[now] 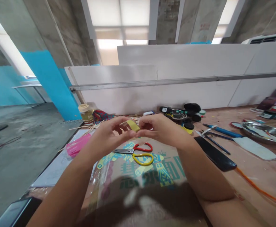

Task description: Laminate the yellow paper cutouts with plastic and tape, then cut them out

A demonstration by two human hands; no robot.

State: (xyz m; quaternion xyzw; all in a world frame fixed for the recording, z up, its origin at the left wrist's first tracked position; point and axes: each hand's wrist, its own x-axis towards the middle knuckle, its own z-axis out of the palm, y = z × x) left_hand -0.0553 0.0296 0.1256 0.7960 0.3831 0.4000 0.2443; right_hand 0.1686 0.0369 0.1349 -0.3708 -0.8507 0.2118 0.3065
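Note:
A curved yellow strip (133, 125), perhaps paper, is held up above a brown cardboard sheet (114, 179). My left hand (112, 134) pinches its lower edge between thumb and fingers. From the other side, the fingertips of my right hand (158, 127) close on the strip's right end, and the two hands almost touch. Scissors (133, 153) with one red and one yellow handle lie partly spread on the cardboard just below. Around them are yellow and light-blue patterned cut-outs (163, 173). Part of the strip is hidden by my fingers.
A pink plastic item (77, 145) and a lidded jar (86, 114) are at the left. A phone (22, 212) lies at the lower left corner. On the right are a black phone-like slab (215, 154) with an orange cable, a blue pen (223, 130) and a metal dish (249, 126).

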